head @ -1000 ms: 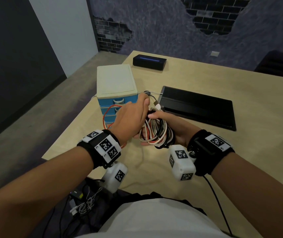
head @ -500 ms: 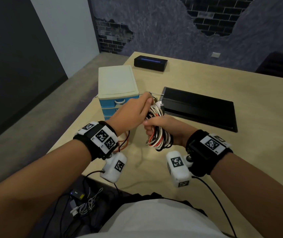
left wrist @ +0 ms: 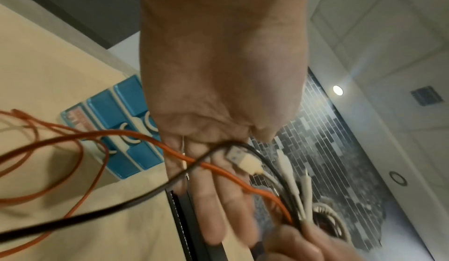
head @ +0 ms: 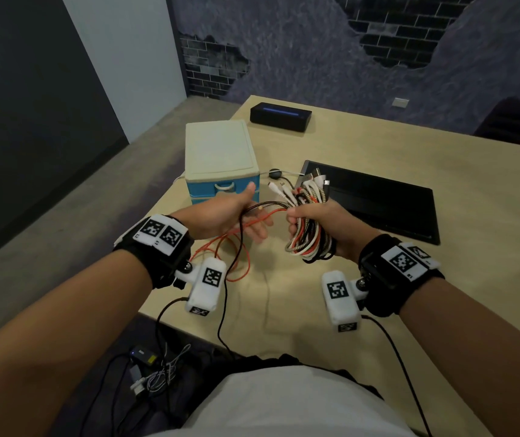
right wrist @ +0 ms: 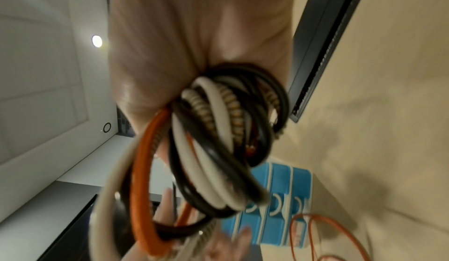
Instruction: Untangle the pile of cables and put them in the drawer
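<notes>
My right hand (head: 310, 220) grips a coiled bundle of cables (head: 307, 244), white, black, orange and braided, held above the table; several plug ends (head: 312, 181) stick up from the fist. The coils fill the right wrist view (right wrist: 218, 140). My left hand (head: 252, 212) is to the left of the bundle, palm up, fingers straight. An orange cable (head: 236, 257) and a thin black cable (head: 239, 241) run from the bundle across its fingers (left wrist: 218, 178) and hang in loops to the table. The drawer unit (head: 220, 152), cream top and blue drawers (left wrist: 128, 100), stands behind the left hand, drawers shut.
A flat black tray (head: 378, 200) lies behind the right hand. A black box (head: 280, 116) sits at the far table edge. The table's near edge (head: 252, 345) is just below my wrists, with loose wires and a small device (head: 145, 357) on the floor.
My hands have drawn apart. The left hand let go of the bundle and opened palm up, with orange and black strands pulled out across it. The right hand lifted the bundle slightly.
</notes>
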